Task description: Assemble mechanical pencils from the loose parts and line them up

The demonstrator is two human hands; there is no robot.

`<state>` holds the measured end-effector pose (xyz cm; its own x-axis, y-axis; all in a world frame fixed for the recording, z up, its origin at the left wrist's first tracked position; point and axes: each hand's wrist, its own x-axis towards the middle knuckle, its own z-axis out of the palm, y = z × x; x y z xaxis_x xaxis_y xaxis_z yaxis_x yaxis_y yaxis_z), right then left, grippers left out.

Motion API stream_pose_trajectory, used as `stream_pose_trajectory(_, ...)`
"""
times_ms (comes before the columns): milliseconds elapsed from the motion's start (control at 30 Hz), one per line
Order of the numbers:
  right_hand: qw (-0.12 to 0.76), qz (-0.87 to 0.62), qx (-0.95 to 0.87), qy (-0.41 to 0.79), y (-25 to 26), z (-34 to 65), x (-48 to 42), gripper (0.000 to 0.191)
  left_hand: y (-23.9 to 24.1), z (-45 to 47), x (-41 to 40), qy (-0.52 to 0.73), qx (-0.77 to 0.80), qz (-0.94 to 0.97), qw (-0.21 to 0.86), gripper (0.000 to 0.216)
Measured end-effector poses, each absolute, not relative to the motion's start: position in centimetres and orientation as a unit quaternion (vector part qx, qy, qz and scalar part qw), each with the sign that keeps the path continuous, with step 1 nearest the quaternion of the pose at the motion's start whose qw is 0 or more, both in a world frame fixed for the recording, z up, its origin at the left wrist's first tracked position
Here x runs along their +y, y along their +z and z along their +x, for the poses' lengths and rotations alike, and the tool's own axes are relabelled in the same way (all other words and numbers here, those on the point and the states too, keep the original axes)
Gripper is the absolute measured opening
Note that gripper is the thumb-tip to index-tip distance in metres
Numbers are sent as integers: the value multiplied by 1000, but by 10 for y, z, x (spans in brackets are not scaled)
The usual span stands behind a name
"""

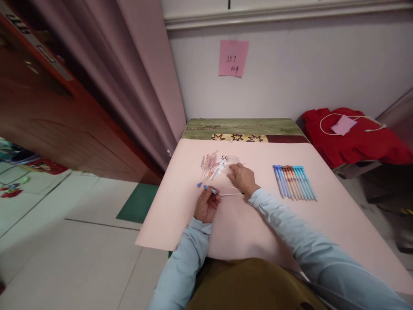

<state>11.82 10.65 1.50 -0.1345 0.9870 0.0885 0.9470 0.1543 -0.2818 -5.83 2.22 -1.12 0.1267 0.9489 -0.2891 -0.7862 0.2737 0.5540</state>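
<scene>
My left hand (205, 207) is closed round a short blue pen barrel piece (210, 189), which points up and left from the fingertips. A small dark-blue pen part (199, 184) lies just beyond it. Between my two hands a thin white rod (230, 194), which looks like a pen refill, lies on the paper. My right hand (243, 177) reaches into the loose white pen parts (218, 169), its fingers drawn together at the right side of them. What its fingertips hold, if anything, is hidden. Brownish and clear pen pieces (210, 162) are heaped to the left.
A row of assembled pens (295, 183) in blue, brown and light blue lies at the right on the pink paper (274, 232). Past the table's right edge is a red cloth (342, 146) with a white cable. A brown door (80, 112) stands at the left.
</scene>
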Motion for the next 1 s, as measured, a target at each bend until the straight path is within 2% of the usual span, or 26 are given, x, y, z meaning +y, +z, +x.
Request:
stream_pose_trajectory(233, 67, -668, -739, 50, 19, 131, 99, 30, -11, -58, 22, 589, 290, 135, 742, 26)
stream_pose_trajectory(667, 128, -660, -736, 76, 26, 141, 80, 27, -10, -58, 23, 590, 282, 133, 744, 28)
stream_pose_trajectory(833, 132, -585, -796, 82, 30, 123, 83, 33, -8, -55, 20, 571, 273, 175, 754, 29)
stream_pose_trajectory(1000, 75, -484, -870, 59, 30, 88, 96, 43, -8, -55, 17, 520, 272, 237, 774, 30)
